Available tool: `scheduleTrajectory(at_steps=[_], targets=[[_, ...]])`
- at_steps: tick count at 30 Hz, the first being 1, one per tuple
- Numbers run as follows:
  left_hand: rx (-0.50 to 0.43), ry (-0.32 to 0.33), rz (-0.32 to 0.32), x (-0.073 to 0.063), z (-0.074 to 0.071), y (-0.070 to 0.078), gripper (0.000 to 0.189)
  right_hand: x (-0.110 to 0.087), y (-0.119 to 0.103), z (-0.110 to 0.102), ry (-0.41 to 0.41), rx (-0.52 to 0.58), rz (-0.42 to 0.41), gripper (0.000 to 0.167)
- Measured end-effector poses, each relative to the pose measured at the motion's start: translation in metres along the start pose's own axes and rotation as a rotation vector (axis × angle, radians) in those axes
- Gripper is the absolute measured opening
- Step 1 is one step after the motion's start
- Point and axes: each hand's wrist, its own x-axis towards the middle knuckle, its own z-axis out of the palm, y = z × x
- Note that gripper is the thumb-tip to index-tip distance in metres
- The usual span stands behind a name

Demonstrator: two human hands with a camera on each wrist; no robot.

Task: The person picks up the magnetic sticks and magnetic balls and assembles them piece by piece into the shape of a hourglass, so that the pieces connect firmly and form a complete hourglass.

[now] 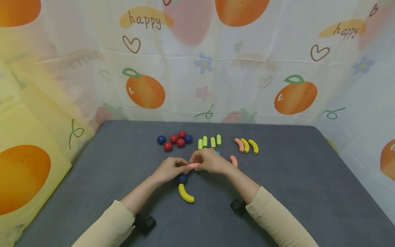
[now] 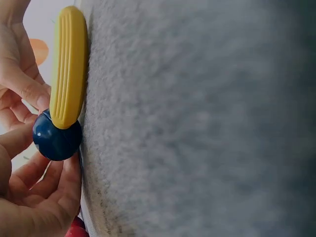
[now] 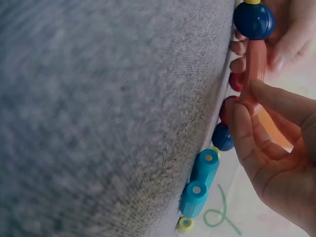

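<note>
Between my two hands is a pink curved magnetic stick [image 1: 193, 166]. My right hand [image 1: 211, 161] pinches its far end between thumb and fingers. With thumb and fingertips on either side of the same stick, my left hand [image 1: 169, 168] holds it close to a dark blue ball [image 1: 182, 178]. In the right wrist view the pink stick [image 3: 256, 61] meets the blue ball [image 3: 254, 20]. A yellow curved stick [image 1: 186, 194] joins the ball's other side and points toward me, close over the table. In the left wrist view the yellow stick [image 2: 69, 66] hides part of the ball [image 2: 57, 140].
Red balls [image 1: 174, 139] and blue balls [image 1: 161, 139] lie beyond my left hand. Several light green rods [image 1: 213, 142] stand behind my right hand, with teal rods [image 3: 205, 168] near them. Pink and yellow curved sticks [image 1: 245, 145] lie farther right; another pink one [image 1: 234, 160] is near my right wrist.
</note>
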Motion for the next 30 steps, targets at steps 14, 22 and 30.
scheduleTrajectory(at_steps=[14,22,30], targets=[[-0.128,-0.012,-0.027,0.003,-0.003,-0.005,0.023,0.001,-0.003,-0.002,0.002,0.038,0.068,0.036],[-0.152,-0.063,-0.028,-0.005,-0.012,-0.014,0.032,0.004,0.003,-0.006,0.017,0.051,0.055,0.037],[-0.122,-0.073,-0.086,-0.009,-0.015,-0.015,0.038,0.013,0.006,-0.008,0.122,0.029,0.071,0.023]])
